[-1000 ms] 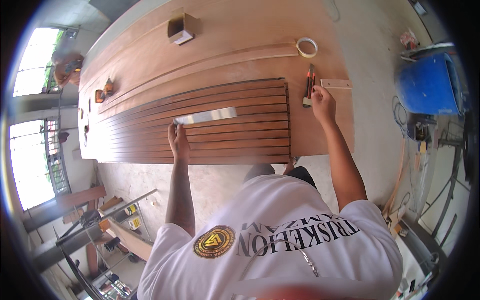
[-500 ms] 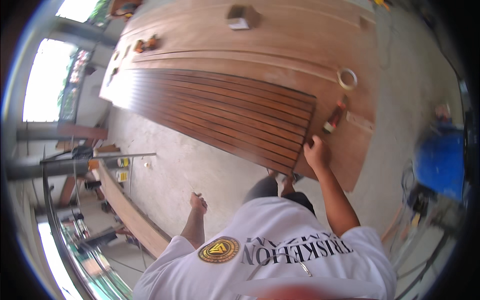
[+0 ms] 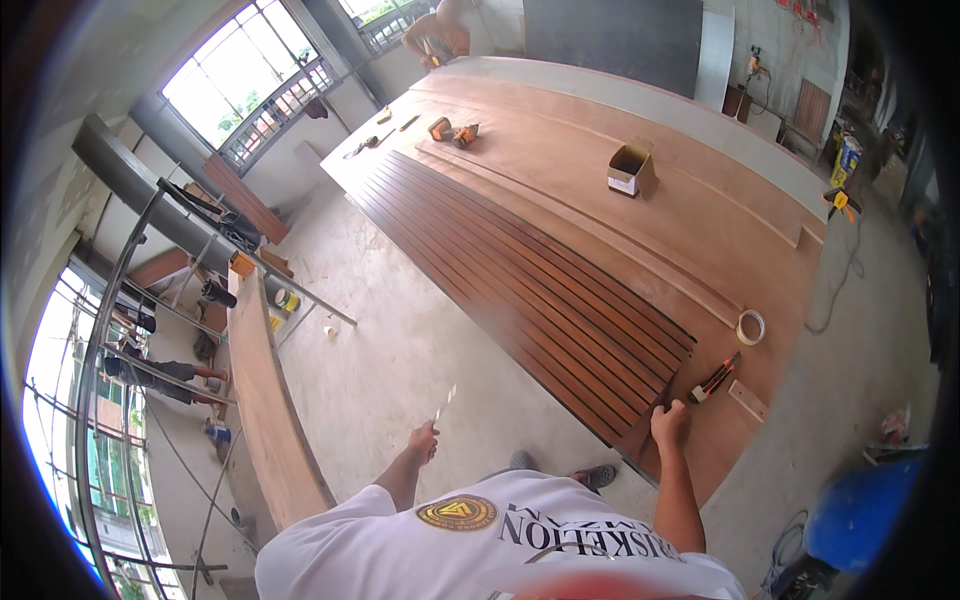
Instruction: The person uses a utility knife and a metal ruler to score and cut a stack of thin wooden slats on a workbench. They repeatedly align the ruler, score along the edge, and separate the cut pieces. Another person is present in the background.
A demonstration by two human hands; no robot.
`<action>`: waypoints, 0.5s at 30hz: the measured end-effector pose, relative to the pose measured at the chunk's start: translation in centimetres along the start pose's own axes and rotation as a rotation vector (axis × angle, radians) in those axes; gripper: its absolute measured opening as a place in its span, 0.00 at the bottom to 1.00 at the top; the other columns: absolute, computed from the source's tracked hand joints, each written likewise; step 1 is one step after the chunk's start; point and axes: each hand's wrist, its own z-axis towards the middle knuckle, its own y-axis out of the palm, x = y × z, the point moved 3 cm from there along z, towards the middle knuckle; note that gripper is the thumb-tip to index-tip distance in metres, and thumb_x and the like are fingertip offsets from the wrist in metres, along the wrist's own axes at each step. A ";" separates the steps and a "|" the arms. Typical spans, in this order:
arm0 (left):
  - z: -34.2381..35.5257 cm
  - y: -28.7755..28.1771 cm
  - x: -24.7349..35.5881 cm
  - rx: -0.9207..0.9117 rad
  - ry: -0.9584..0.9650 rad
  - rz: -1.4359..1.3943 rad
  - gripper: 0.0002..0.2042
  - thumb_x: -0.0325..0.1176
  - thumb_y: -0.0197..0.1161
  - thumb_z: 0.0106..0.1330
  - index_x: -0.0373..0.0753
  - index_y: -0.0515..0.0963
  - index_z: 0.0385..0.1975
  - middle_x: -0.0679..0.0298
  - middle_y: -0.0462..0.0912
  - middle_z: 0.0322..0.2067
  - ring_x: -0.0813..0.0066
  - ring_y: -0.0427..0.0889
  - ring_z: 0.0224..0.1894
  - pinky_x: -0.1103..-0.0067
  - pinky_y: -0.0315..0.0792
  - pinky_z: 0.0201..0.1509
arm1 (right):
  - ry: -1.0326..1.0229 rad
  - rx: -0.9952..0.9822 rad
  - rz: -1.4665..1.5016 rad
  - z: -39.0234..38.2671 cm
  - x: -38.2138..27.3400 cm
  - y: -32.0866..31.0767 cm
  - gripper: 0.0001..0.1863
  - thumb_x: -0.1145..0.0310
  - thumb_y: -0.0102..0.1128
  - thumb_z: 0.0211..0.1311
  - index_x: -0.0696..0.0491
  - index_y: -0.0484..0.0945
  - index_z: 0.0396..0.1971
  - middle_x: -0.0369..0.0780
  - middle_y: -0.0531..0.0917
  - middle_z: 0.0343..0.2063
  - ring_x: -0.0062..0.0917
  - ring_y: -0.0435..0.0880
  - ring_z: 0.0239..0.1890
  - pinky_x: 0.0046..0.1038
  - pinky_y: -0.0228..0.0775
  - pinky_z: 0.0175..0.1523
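At the far left, scaffold: we see a frame of bent grey metal tubes (image 3: 88, 385), a person in dark shorts (image 3: 160, 377) showing through it.
Plank: a long, pale brown wooden board (image 3: 262, 390) runs lengthwise toward us.
Floor: dusty grey concrete (image 3: 400, 340) lies between that board and the broad, pale brown wooden desk (image 3: 730, 240).
Left grip: our left grip (image 3: 424, 443) is clenched around a thin, narrow, pale strip (image 3: 445, 403), which points up and away over the floor, well apart from the desk.
Power tools: two orange-and-black ones (image 3: 466, 135) lie toward the far end of the desk.
Slatted panel: a long, reddish-brown wooden panel with dark grooves (image 3: 525, 295) lies flat along the desk's left side.
Box: an open brown cardboard carton (image 3: 622, 183) stands beyond the panel.
Right grip: our right grip (image 3: 671, 425) is curled just beside the panel's near end; we cannot tell whether it holds anything.
Knife: a red-and-black utility cutter (image 3: 714, 380) lies just past that grip.
Tape: a pale, ring-shaped roll (image 3: 741, 327) lies near the cutter.
Drum: a rounded blue container (image 3: 865, 515) stands on the floor at far right.
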 end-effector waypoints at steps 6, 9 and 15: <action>1.2 -0.1 -1.9 -0.074 0.259 0.498 0.27 0.57 0.51 0.75 0.36 0.84 0.43 0.62 0.76 0.23 0.67 0.74 0.21 0.67 0.68 0.25 | -0.039 0.039 0.003 0.6 0.8 0.3 0.15 0.64 0.59 0.60 0.63 0.76 0.26 0.62 0.84 0.31 0.61 0.85 0.38 0.57 0.76 0.45; 3.1 -1.8 -5.4 -0.097 0.119 0.501 0.25 0.54 0.51 0.75 0.37 0.83 0.34 0.61 0.75 0.21 0.66 0.75 0.21 0.65 0.68 0.24 | -0.016 0.079 0.041 0.6 1.3 0.7 0.16 0.63 0.60 0.60 0.63 0.75 0.25 0.62 0.84 0.30 0.61 0.85 0.36 0.57 0.75 0.44; 6.4 -6.0 -12.7 -0.052 -0.072 0.411 0.27 0.56 0.49 0.76 0.37 0.81 0.31 0.60 0.75 0.19 0.66 0.74 0.17 0.64 0.65 0.20 | -0.094 0.082 0.048 0.5 3.2 0.6 0.18 0.62 0.61 0.57 0.64 0.73 0.22 0.61 0.82 0.27 0.62 0.83 0.34 0.55 0.74 0.42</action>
